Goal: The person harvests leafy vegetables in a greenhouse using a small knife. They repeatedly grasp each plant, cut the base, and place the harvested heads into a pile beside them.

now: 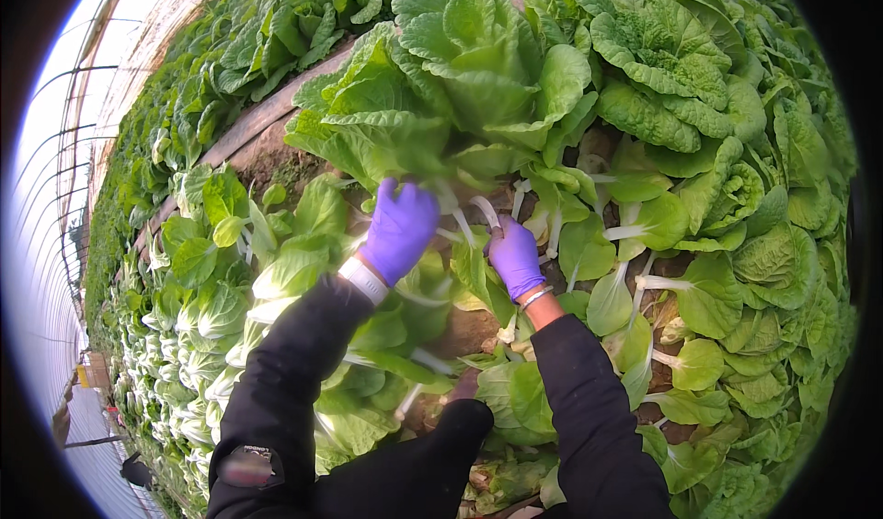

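My left hand (400, 232), in a purple glove with a white band at the wrist, is at the base of a leafy green cabbage plant (379, 115); the fingers are curled and partly blurred, and what they touch is hidden. My right hand (514, 253), also purple-gloved, has its fingers closed around the pale stalk of a leaf (485, 210), just below a larger cabbage head (476, 56). Detached leaves with white stalks (707, 290) lie on the soil between and beside the hands.
Rows of standing cabbages (659, 50) fill the top and right. Pale-stalked heads (214, 312) lie in a row at the left. A strip of edging (248, 129) crosses the upper left. The greenhouse's hooped frame (69, 132) and a cardboard box (94, 369) are at the far left.
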{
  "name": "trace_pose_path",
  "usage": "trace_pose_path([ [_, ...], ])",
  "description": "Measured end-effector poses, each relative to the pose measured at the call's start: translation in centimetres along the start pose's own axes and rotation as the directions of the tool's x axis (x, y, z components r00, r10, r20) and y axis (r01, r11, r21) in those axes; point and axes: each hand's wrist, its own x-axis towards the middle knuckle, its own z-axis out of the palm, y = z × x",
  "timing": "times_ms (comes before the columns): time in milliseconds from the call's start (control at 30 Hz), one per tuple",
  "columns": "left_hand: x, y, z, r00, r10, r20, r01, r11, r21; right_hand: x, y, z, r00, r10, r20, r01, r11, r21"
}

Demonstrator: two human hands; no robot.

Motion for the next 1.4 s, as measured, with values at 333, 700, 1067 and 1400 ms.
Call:
trace_pose_path([
  [333,-1.4,-0.5,-1.2,0.999,-0.041,-0.017,0.039,0.995,-0.092,-0.2,-0.3,-1.9,0.769,0.043,0.638,-0.401,0.810,0.428],
  [700,-6.7,3.6,-8.7,0.800,-0.568,0.193,0.402,0.269,-0.875,-11.5,-5.1,-12.5,0.855,0.511,0.085,-0.313,0.380,0.871],
  [1067,-8.1,9.3,-10.8,0.585,-0.282,0.760,0.541,-0.562,-0.625,-11.3,-7.4,-12.5,0.917,0.334,0.220,-0.336,0.346,0.876],
  [1400,-4.4,7.9,-12.9,0.899,-0.139,0.414,0.437,0.258,-0.862,-12.1,-11.0,-12.8,0.967,0.208,0.150,-0.237,0.510,0.826],
])
